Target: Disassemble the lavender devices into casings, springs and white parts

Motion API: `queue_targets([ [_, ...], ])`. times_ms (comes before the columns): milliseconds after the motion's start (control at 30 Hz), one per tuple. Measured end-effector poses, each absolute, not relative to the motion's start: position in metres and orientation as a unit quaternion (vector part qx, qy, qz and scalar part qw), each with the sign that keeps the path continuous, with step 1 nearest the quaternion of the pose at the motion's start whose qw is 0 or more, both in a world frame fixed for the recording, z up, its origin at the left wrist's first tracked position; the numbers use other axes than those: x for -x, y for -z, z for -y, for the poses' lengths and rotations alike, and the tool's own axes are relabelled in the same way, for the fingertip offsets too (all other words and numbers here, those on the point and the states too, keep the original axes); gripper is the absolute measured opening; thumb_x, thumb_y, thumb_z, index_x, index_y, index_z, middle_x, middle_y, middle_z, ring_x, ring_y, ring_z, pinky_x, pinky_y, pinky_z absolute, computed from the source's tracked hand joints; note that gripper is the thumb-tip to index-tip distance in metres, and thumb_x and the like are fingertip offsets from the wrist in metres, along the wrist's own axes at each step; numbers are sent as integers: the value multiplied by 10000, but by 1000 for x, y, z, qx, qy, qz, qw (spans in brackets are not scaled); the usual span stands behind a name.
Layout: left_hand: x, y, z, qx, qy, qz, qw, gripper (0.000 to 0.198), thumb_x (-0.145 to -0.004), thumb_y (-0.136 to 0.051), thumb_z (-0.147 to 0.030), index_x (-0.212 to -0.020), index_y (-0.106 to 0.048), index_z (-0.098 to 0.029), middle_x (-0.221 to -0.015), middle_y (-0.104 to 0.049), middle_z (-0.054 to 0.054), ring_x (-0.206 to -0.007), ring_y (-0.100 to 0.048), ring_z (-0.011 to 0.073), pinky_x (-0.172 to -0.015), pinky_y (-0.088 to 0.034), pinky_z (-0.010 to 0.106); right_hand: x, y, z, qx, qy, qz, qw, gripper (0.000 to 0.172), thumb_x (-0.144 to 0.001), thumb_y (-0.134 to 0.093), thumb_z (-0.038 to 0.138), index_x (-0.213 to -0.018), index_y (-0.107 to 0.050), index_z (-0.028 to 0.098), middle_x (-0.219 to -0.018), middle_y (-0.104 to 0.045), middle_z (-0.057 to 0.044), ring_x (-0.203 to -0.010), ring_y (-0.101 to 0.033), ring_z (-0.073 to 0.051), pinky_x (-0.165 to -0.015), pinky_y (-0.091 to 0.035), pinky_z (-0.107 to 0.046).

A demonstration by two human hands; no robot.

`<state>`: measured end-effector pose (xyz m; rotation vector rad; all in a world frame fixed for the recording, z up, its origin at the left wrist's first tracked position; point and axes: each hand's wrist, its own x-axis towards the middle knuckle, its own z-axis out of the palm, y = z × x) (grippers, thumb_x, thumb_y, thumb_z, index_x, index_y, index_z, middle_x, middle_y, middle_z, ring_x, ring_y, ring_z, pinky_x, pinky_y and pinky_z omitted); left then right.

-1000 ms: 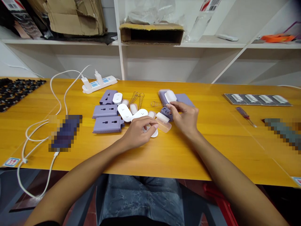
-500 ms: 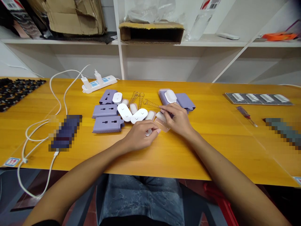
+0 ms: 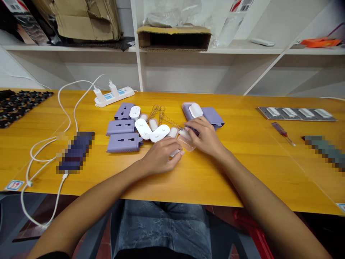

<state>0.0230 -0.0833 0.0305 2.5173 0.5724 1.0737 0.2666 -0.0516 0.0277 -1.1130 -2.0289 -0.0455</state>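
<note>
My left hand (image 3: 163,154) is curled round a small white piece (image 3: 176,153) that shows between thumb and fingers. My right hand (image 3: 205,136) is closed with fingertips pointing left; what they pinch is mostly hidden. A thin coil spring (image 3: 171,122) reaches to these fingertips, and a translucent pinkish cover (image 3: 187,144) lies under the thumb. Dark purple shows beneath the right palm. Left of the hands lie white oval caps (image 3: 160,133), pale rounded pieces (image 3: 153,125) and more coil springs (image 3: 161,114). Several purple housings (image 3: 124,142) with slots lie further left.
Behind my right hand are another purple housing (image 3: 212,117) and a white cap (image 3: 196,110). A power strip (image 3: 114,96), cable and phone (image 3: 77,151) lie left. To the right are a screwdriver (image 3: 283,133), a metal strip (image 3: 296,113) and a blurred-out object (image 3: 323,151).
The coil spring by my right fingertips now slopes lower toward them. My left fingertips have shifted slightly down, away from the pinkish cover. My right hand has barely moved.
</note>
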Motion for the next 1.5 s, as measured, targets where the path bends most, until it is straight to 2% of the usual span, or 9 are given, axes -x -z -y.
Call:
queue_targets([
  [400, -20, -33, 85, -905, -325, -222, 162, 145, -1071, -592, -236, -1069, -721, -169, -1124, -756, 131, -1074, -683, 264, -979, -576, 451, -269, -24, 51, 447, 7, 819, 360, 243, -953, -622, 127, -1039, -825, 230, -1072, -798, -131, -1057, -699, -352, -973, -584, -563],
  [1100, -18, -34, 84, -921, -291, -219, 142, 125, -1058, -639, -271, -1084, -719, -178, -1182, -738, 133, -1118, -666, 282, -1027, -551, 475, -271, -27, 50, 439, 9, 813, 383, 348, -971, -547, 72, -1095, -825, 240, -1084, -806, -125, -1047, -739, -319, -966, -613, -522],
  [1500, -17, -42, 92, -953, -200, -222, 58, 138, -1079, -628, -273, -1129, -700, -166, -1264, -700, 145, -1194, -622, 317, -1001, -519, 472, -264, -32, 59, 434, -2, 823, 366, 214, -998, -601, 162, -1072, -784, 246, -1079, -801, -114, -1031, -733, -316, -961, -605, -508],
])
